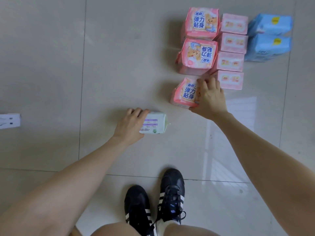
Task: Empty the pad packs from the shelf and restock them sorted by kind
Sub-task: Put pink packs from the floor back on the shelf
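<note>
On the glossy beige tiled floor point(51, 65), the left hand point(131, 124) gripped a pale green-and-white pad pack point(156, 123) lying crosswise, crimped end pointing right, while the right hand point(209, 97) clasped a pink bear-printed pad pack point(185, 93), lettering upright.

The tiled floor point(51, 65) is laid with pink packs point(197, 57), paler pink packs point(232, 43), blue packs point(269, 24) (far right) and, nearer, a white-green pack point(154, 123).

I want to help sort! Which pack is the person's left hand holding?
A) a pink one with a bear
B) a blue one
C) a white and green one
C: the left hand grips the white and green pack, while the right hand holds a pink bear pack.
</note>
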